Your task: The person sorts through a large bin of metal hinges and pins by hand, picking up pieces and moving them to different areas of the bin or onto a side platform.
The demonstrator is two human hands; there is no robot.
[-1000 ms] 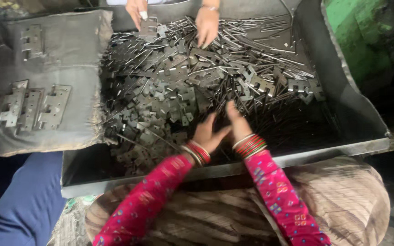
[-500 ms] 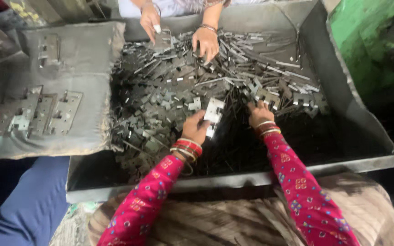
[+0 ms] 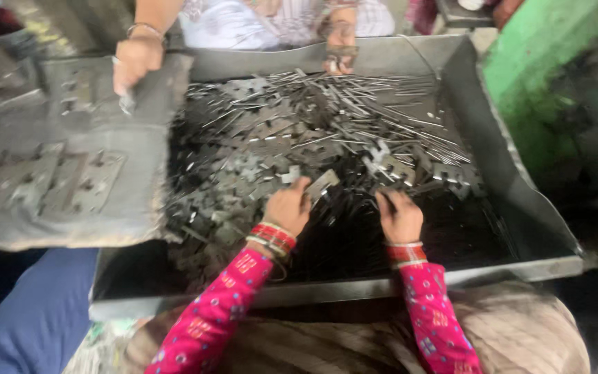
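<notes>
A big dark metal tray (image 3: 520, 208) holds a heap of grey metal hinge plates (image 3: 243, 173) and several thin metal rods (image 3: 382, 118). My left hand (image 3: 286, 208), in a pink patterned sleeve with red bangles, grips a flat grey hinge plate (image 3: 321, 184) at the heap's near edge. My right hand (image 3: 399, 216) rests on the dark pieces a little to the right, fingers curled into the pile; whether it holds anything is hidden. Another person's hands work at the tray's far side: one (image 3: 133, 64) over the left cloth, one (image 3: 340, 55) at the back rim.
A grey cloth pad (image 3: 50, 215) at left carries several assembled hinges (image 3: 57, 181). A green painted surface (image 3: 555, 83) stands at right. Blue fabric (image 3: 29, 312) lies at lower left, and a brownish sack (image 3: 534, 332) sits under my arms.
My hands have spread apart and drawn back toward the tray's near edge, the left one taking a hinge plate. The other person's left hand moved from the pile to the cloth pad.
</notes>
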